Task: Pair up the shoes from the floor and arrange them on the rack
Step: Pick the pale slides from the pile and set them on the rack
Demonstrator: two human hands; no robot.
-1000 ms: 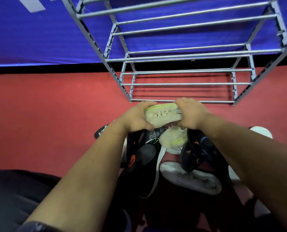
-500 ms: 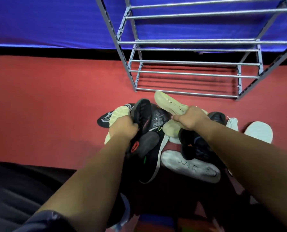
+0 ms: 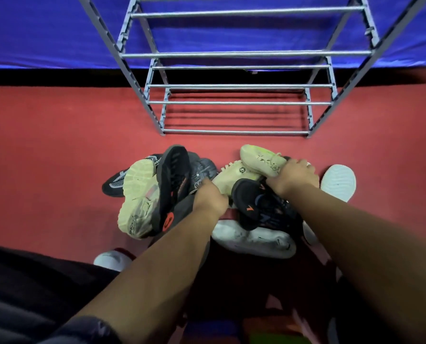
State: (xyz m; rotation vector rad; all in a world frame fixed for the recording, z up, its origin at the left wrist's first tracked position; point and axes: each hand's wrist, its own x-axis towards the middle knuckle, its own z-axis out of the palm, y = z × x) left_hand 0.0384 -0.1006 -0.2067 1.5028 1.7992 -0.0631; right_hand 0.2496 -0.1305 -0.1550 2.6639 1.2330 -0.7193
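The right hand [image 3: 294,178] grips the cream shoe [image 3: 260,158] at its heel end, fingers curled over the collar. The shoe's long axis runs from that hand toward 10 o'clock, toe leading. Its likely mate [image 3: 231,178] lies on its side touching it at 8 o'clock, between the two hands and nearer the left hand [image 3: 210,198]. That hand's fingers curl in against a dark shoe [image 3: 176,175]; whether they grip it I cannot tell. The rack [image 3: 234,132] stands at 12 o'clock, so the left hand looks best placed to fetch the mate.

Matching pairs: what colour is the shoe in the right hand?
Cream shoe, lime accents; head view.
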